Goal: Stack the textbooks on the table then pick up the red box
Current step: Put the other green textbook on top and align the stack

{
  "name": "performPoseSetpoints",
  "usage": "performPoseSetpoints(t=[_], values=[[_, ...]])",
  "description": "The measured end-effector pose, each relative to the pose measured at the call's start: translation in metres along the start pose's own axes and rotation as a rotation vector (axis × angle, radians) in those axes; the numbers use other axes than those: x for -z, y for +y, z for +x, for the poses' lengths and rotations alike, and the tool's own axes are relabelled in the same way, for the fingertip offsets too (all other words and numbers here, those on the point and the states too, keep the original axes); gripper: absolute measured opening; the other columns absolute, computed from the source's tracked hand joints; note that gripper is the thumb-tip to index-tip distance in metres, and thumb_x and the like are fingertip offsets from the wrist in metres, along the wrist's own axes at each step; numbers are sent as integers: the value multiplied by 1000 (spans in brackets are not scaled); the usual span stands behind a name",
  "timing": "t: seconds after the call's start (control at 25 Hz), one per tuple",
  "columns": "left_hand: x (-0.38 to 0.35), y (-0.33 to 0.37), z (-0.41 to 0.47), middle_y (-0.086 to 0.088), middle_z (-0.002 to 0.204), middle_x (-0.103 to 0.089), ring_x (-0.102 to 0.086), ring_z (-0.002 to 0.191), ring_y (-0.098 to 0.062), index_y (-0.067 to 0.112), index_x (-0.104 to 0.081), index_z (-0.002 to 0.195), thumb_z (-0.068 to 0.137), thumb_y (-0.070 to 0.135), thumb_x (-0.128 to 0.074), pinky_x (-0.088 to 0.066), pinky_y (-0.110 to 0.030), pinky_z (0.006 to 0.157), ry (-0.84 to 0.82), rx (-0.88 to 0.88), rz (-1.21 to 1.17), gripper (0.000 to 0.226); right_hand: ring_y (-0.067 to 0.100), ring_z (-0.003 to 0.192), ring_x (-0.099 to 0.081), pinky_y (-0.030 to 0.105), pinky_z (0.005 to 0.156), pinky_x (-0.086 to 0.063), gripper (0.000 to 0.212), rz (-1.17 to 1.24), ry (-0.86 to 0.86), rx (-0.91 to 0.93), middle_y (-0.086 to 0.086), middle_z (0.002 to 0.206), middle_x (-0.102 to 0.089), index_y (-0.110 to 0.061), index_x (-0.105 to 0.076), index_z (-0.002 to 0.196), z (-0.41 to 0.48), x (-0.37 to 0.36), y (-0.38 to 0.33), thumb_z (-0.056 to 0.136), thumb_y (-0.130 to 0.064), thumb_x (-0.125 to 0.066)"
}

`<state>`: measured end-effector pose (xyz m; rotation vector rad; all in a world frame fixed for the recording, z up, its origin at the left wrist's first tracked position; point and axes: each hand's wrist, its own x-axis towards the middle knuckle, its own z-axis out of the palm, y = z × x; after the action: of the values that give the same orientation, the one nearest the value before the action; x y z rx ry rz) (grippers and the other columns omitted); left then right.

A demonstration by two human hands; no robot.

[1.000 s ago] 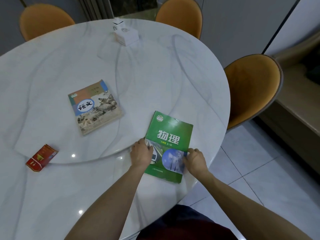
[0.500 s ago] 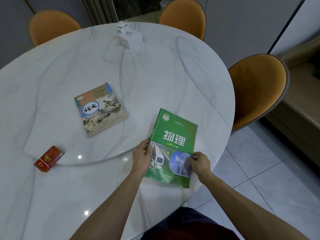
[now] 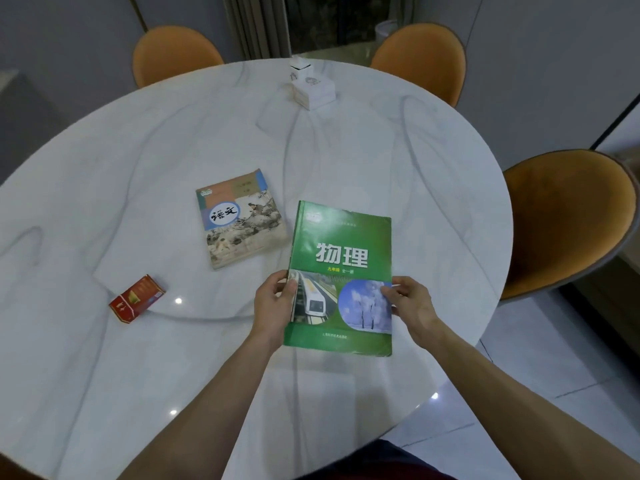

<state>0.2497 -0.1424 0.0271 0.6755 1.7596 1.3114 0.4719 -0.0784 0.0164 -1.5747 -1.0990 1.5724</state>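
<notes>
A green textbook [image 3: 341,258] is held above the white marble table [image 3: 138,161], tilted up toward me. My left hand [image 3: 273,306] grips its lower left edge and my right hand [image 3: 410,303] grips its lower right edge. A second textbook [image 3: 239,220] with a beige and blue cover lies flat on the table just left of the green one. The red box [image 3: 137,298] lies on the table further left, apart from both hands.
A white tissue box [image 3: 311,86] stands at the table's far side. Three orange chairs surround the table, one at the back left [image 3: 173,53], one at the back right [image 3: 420,57], one on the right [image 3: 564,220]. The table's edge runs close on the right.
Both hands have lifted the green textbook off the table near its right edge and carried it left, toward the beige textbook. The view has tilted up.
</notes>
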Motion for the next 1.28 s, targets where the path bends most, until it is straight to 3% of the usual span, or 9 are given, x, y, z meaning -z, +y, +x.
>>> performPoseSetpoints(t=[0.16,0.32,0.48,0.68,0.88,1.04,1.28], values=[[22,22,19,-15,95,-66,-64,81,-28,18,-62,96,93,11,-54,-54,-43,78,83,25,-70,11,26,81,-55,46,84,-50,7,-57,-66,70,9,77,-59,-8,-59,93,24,-31,-39,88,-5,-62],[45,46,42,-7,87,-67,-65,73,-17,9,-63,105,93,8,-53,-53,-29,62,161,13,-134,15,25,80,-53,41,77,-47,10,-83,-136,133,14,82,-58,-7,-59,96,50,-68,-78,87,-7,-64],[65,65,71,0,79,-66,-63,66,-11,13,-62,95,94,7,-53,-51,-21,52,231,20,-186,11,24,79,-52,37,74,-45,14,-128,-197,176,11,79,-58,-3,-61,101,78,-106,-112,87,-7,-62],[85,79,118,-1,78,-63,-58,66,-12,14,-59,95,93,10,-53,-44,-24,55,327,69,-185,8,24,82,-55,38,75,-47,19,-184,-235,177,15,88,-61,2,-61,107,116,-154,-138,89,-3,-57],[98,79,168,-13,100,-63,-58,85,-26,11,-61,103,93,13,-54,-50,-34,74,375,141,-165,12,24,82,-55,37,74,-48,21,-211,-242,146,15,92,-62,5,-62,108,160,-197,-149,88,-1,-56],[107,64,202,-13,104,-65,-63,85,-28,11,-61,111,94,16,-53,-55,-33,65,400,223,-151,20,24,83,-55,40,80,-50,18,-282,-252,120,14,90,-62,4,-65,102,193,-224,-140,88,-2,-56],[106,43,228,-16,113,-66,-62,88,-27,8,-59,115,94,21,-51,-57,-39,80,457,253,-1,25,20,84,-55,26,75,-44,21,-436,-213,130,8,92,-62,0,-66,107,222,-246,-122,89,-8,-58]])
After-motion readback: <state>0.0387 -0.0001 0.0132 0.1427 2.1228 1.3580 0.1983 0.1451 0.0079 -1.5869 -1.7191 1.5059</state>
